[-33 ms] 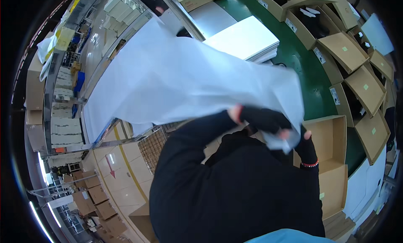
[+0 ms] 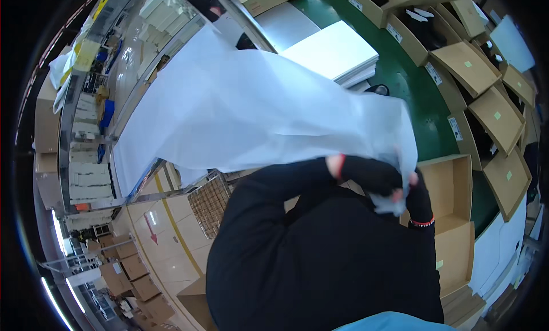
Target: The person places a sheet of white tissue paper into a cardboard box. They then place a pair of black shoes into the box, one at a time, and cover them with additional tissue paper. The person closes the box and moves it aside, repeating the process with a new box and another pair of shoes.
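Note:
A large sheet of thin white paper (image 2: 246, 113) stretches from the table at the left toward my body, crumpled at its right end. My left hand (image 2: 373, 176), in a black fingerless glove with a red cord at the wrist, is closed on that bunched end. Close beside it, my right hand (image 2: 417, 196), also in black and wearing a beaded bracelet, pinches the paper's right edge; part of its fingers is hidden. Just past the sheet, a glossy black object (image 2: 378, 89), perhaps part of a shoe, shows on the green tabletop (image 2: 394, 62).
A stack of white sheets (image 2: 331, 48) lies beyond the paper. An open cardboard box (image 2: 449, 188) stands by my right arm. Several open shoe boxes (image 2: 477, 68), some with black contents, line the right side. A woven brown crate (image 2: 209, 202) sits at lower left.
My left hand has moved slightly right and down, closer to my right hand. The paper's right end has shifted with it, uncovering more of the glossy black object.

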`<state>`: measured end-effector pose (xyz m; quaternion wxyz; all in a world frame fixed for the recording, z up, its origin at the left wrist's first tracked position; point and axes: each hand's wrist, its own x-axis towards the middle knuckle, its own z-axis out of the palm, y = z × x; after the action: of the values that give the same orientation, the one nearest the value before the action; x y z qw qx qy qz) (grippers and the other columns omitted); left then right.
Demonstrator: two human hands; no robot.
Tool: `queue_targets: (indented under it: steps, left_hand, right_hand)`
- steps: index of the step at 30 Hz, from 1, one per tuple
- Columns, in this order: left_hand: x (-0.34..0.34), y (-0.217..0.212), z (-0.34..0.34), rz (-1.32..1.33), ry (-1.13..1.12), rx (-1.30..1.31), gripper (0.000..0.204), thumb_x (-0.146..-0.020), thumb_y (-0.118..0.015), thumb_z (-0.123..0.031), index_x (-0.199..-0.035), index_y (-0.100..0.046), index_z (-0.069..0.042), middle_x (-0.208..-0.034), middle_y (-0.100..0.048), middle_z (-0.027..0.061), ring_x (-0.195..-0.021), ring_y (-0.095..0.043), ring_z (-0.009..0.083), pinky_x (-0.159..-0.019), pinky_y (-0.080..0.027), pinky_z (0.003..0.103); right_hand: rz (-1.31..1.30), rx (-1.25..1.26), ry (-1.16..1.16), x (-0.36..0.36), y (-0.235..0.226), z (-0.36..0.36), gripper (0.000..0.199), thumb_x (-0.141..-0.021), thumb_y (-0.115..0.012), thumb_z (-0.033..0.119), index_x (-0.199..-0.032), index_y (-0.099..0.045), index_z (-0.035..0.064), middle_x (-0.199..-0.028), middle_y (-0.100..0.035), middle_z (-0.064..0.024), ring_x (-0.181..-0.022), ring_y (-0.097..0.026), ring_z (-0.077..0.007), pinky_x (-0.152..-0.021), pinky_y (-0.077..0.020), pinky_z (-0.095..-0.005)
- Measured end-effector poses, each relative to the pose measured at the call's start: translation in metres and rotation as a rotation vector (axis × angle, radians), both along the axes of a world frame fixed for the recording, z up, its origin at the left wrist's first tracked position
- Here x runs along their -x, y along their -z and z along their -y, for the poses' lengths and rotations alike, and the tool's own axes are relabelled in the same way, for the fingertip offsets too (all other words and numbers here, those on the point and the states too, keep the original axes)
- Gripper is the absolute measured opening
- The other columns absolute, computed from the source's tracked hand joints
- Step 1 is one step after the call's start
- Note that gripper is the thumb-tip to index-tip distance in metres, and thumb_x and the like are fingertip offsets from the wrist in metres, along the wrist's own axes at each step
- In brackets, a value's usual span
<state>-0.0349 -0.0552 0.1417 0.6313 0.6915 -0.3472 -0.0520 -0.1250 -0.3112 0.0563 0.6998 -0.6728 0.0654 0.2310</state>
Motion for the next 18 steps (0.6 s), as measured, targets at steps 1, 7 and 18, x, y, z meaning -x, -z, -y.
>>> queue_targets:
  steps: [1, 7, 18]
  left_hand:
    - [0.015, -0.001, 0.027, -0.071, 0.185, -0.008, 0.031, -0.089, -0.062, -0.019, -0.114, -0.061, -0.001, -0.100, -0.065, 0.0112, -0.096, -0.061, 0.0190, -0.084, -0.047, 0.031]
    - [0.007, -0.007, 0.050, -0.212, 0.487, -0.021, 0.032, -0.088, -0.065, -0.014, -0.118, -0.060, -0.002, -0.110, -0.062, 0.0081, -0.098, -0.060, 0.0156, -0.086, -0.046, 0.030]
    - [-0.130, 0.011, 0.102, -0.099, 0.967, -0.919, 0.068, -0.071, -0.082, -0.020, -0.130, -0.052, -0.003, -0.097, -0.065, 0.0086, -0.092, -0.060, 0.0192, -0.082, -0.047, 0.032]
  right_hand:
    - [0.060, 0.299, 0.071, -0.002, 0.002, 0.005, 0.060, -0.093, -0.057, 0.042, -0.132, -0.046, -0.0022, -0.123, -0.054, -0.0174, -0.113, -0.054, -0.0265, -0.093, -0.0445, -0.0375]
    - [0.627, 1.084, 0.572, 0.093, 0.026, 0.179, 0.040, -0.097, -0.051, 0.023, -0.127, -0.055, -0.0036, -0.117, -0.062, -0.0160, -0.110, -0.056, -0.0259, -0.099, -0.0392, -0.0351]
    - [0.158, 0.491, 1.618, 0.348, -0.048, 0.249, 0.058, -0.092, -0.062, 0.037, -0.130, -0.051, -0.0048, -0.123, -0.058, -0.0119, -0.110, -0.056, -0.0205, -0.095, -0.0443, -0.0336]
